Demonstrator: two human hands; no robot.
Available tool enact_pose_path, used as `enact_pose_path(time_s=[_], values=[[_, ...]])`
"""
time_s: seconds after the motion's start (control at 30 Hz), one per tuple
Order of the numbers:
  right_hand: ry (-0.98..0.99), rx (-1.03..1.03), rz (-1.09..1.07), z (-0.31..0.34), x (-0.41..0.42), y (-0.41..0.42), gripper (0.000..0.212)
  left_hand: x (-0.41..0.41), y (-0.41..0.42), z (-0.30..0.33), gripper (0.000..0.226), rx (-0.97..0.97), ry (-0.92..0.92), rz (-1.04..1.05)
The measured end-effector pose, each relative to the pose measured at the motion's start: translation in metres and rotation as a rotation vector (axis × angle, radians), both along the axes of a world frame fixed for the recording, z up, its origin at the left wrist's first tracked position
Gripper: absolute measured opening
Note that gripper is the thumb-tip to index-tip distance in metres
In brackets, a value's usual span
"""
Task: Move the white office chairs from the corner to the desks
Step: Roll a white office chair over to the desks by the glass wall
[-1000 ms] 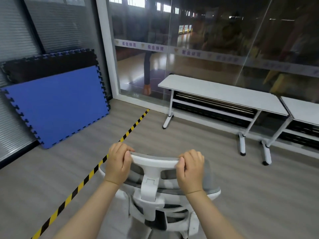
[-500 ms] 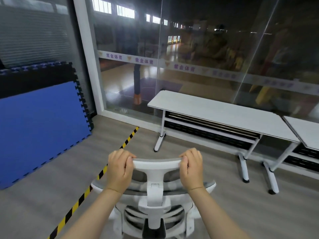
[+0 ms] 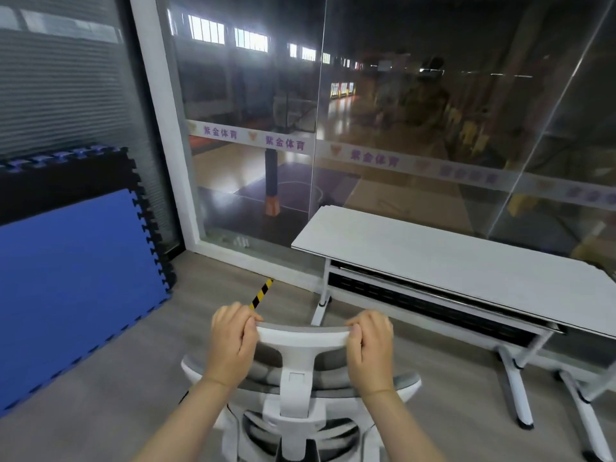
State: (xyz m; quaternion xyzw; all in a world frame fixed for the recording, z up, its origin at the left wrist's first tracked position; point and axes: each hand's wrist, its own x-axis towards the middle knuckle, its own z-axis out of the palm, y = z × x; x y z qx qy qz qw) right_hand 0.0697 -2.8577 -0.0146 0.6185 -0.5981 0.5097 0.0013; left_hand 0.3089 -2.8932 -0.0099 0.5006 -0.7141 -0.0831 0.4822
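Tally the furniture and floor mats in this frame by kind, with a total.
White office chair: 1
White desks: 2, one in full, one only as legs at the right edge
Foam mats: 2, blue and black
Total: 5

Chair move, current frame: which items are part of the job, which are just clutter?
Job:
- white office chair, both hands on its headrest
- left hand
- right hand
- white desk, ahead and right of the chair

Just lying about:
- blue foam mat leaning at left
- black foam mat behind it
- yellow-black floor tape
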Motion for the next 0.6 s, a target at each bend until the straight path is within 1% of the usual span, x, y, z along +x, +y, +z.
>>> enact_pose_path(time_s=[0.13, 0.33, 0.6], values=[[0.016, -0.008, 0.017, -0.003, -0.015, -0.058, 0.027, -0.021, -0.062, 0.002, 0.027, 0.002, 0.028, 0.036], [0.015, -0.012, 0.051, 0.003, -0.037, -0.139, 0.029, -0.040, -0.141, 0.000, 0.035, -0.023, 0.043, 0.038], [0.017, 0.015, 0.046, 0.006, -0.070, -0.201, 0.030, -0.069, -0.207, 0.001, 0.031, -0.027, 0.046, -0.001]])
